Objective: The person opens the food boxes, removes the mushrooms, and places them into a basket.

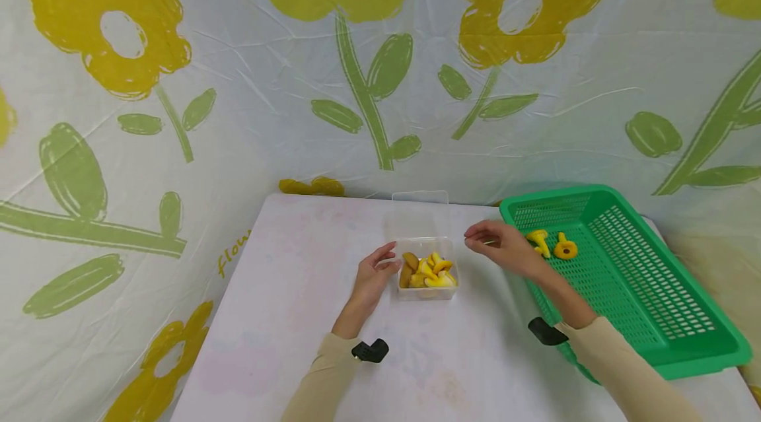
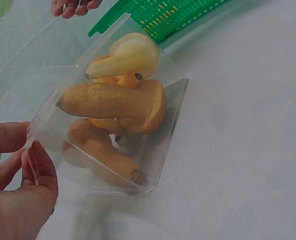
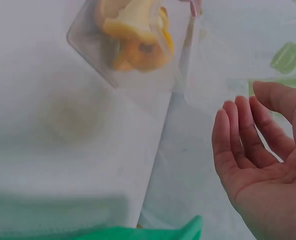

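A clear plastic box (image 1: 425, 292) stands mid-table with its lid (image 1: 419, 211) tipped open at the back. It holds several yellow and orange toy pieces (image 1: 429, 270), seen close up in the left wrist view (image 2: 113, 100). My left hand (image 1: 376, 271) is at the box's left wall, which thumb and fingers (image 2: 37, 165) pinch near the rim. My right hand (image 1: 498, 244) hovers empty between the box and the green basket (image 1: 666, 290), its fingers (image 3: 243, 135) relaxed and its palm bare.
Two yellow toy pieces (image 1: 538, 240) (image 1: 565, 249) lie in the basket's far left corner. A flower-print cloth covers the table (image 1: 285, 316) and hangs behind it. The basket fills the table's right side up to the edge.
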A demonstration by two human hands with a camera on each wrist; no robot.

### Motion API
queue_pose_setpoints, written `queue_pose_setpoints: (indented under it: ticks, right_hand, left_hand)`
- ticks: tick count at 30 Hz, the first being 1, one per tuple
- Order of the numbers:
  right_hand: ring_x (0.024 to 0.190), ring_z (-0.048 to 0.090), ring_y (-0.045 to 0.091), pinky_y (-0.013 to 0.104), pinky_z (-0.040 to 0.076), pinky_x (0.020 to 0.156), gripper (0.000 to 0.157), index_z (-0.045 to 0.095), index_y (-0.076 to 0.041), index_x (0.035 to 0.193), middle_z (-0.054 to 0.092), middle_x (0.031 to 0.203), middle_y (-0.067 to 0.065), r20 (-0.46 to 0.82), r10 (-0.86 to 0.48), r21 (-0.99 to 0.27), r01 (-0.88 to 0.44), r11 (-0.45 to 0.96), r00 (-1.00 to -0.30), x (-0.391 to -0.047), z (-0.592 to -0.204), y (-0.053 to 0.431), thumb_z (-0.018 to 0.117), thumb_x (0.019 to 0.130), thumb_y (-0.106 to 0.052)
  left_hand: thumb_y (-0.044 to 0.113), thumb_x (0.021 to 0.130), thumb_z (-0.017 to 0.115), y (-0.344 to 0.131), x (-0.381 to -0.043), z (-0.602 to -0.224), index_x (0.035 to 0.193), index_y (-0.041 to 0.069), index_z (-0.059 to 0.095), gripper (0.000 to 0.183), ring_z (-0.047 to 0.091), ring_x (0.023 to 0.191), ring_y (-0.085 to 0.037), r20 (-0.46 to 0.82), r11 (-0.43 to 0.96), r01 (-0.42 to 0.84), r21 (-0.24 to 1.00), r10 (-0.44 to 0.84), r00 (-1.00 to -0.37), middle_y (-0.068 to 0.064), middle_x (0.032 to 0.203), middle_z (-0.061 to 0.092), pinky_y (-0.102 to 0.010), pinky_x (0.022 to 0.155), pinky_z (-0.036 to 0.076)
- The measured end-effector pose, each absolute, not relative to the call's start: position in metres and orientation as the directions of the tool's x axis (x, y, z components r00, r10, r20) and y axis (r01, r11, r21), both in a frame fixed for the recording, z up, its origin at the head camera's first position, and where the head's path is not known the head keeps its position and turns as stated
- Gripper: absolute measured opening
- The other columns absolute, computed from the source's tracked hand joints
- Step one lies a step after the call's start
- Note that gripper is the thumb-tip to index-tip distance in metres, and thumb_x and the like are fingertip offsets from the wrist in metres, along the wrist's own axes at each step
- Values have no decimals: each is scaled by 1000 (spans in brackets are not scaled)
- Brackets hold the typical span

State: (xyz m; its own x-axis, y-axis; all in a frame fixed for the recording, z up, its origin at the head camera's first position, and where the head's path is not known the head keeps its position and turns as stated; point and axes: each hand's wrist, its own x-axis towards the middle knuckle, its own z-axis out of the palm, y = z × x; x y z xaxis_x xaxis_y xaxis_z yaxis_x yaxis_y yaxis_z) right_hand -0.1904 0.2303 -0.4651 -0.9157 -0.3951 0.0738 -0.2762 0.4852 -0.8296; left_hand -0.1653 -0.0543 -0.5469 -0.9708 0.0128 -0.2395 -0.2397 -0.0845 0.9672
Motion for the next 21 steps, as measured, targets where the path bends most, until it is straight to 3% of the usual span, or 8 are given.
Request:
queue_pose_setpoints:
  ticks: [10,14,21]
  right_hand:
    - [96,66,26,33,58,86,20,66,6,113,70,105,11,25,-505,-837,-294,461,-863,-190,-474,197,69,99,-8]
    - [94,65,25,37,58,87,19,66,6,112,69,103,10,-2,-564,-827,-316,465,-826,-189,-480,186,69,97,-4]
    - [89,63,22,32,58,84,19,67,5,109,69,99,12,19,-640,-815,-383,435,-768,-187,-490,174,74,93,-2]
  left_hand:
    - [0,98,66,-56,-170,-563,144,-2,56,47,59,113,-29,-238,-99,-239,966,19,-971,-28,136,53,-23,93,52]
    - [-3,97,65,-57,-166,-550,143,-5,55,47,60,109,-26,-235,-117,-237,964,31,-971,-32,135,52,-22,91,52]
    - [1,96,69,-57,-166,-556,141,0,60,46,60,105,-19,-220,-114,-220,969,16,-975,-23,129,58,-21,90,52]
